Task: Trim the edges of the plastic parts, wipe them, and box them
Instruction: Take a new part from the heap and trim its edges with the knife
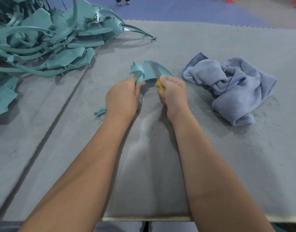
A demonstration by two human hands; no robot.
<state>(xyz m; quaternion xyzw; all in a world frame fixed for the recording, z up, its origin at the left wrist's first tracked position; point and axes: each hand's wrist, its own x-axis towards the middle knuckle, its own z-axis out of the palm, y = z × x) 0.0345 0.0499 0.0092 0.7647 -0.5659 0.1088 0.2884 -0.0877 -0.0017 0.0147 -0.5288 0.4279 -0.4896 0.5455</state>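
Head view, items on the grey mat [210, 164]:

1. Teal plastic part [148, 71]: centre of the mat, raised at its near end, where your left hand [122, 96] pinches its near edge between thumb and fingers.
2. Yellow-handled tool [160, 86]: clenched in your right hand [173, 92], set against the part's right edge; its blade is blurred.
3. Pile of teal parts [43, 39]: far left, tangled.
4. Blue cloth [236, 86]: crumpled, right of the part, apart from your hands.
5. Teal offcut [100, 112]: just left of your left wrist.
6. Fine shavings [202, 108]: scattered near the cloth.
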